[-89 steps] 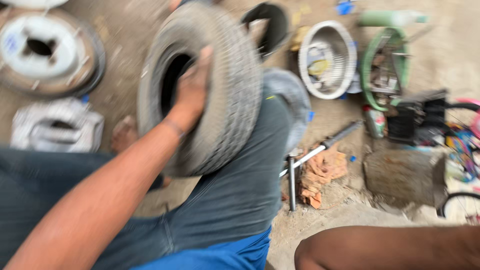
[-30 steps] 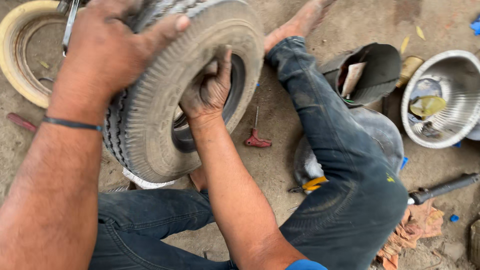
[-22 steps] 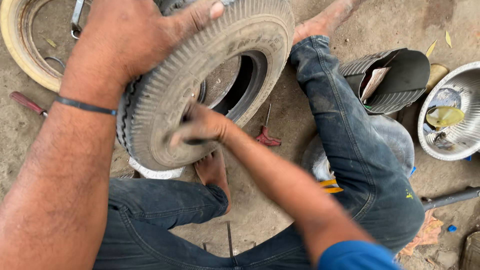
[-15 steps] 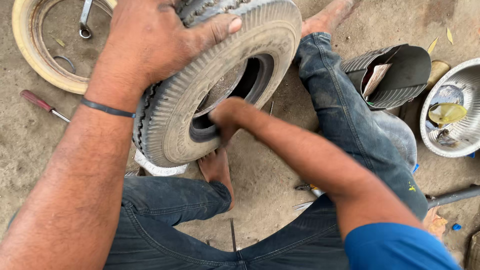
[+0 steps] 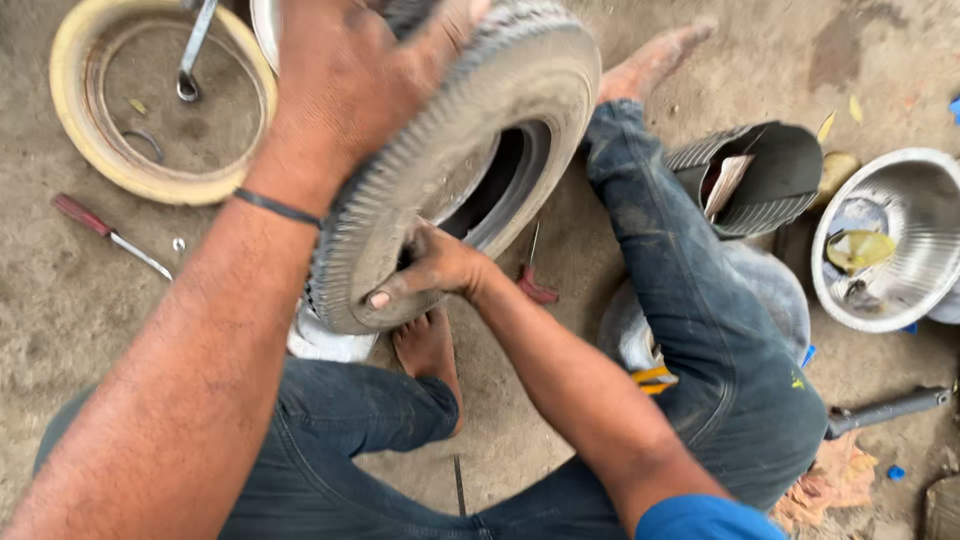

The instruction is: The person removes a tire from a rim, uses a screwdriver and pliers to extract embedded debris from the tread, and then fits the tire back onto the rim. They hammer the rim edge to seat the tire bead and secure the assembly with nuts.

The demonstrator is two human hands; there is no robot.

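A small grey ribbed tyre [image 5: 400, 215] stands tilted on its edge between my legs, above the dirt floor. My left hand [image 5: 345, 80] clamps over its top tread, a dark band on that wrist. My right hand [image 5: 425, 275] grips the tyre's lower edge, fingers hooked inside the opening and thumb on the tread. My bare foot [image 5: 430, 350] lies just under the tyre. I sit in dark jeans with my right leg [image 5: 700, 300] stretched out.
A yellow-rimmed ring [image 5: 110, 150] with a metal wrench [image 5: 195, 50] lies upper left. A red-handled screwdriver [image 5: 105, 235] lies left, a small red tool [image 5: 530, 280] by my knee. A cut tyre piece [image 5: 770, 180], metal bowl [image 5: 900, 240] and black rod [image 5: 885, 410] sit right.
The tyre has turned and tipped further in my hands. My right hand slid from inside the hole to the lower edge. The view shifted left from the bowl side.
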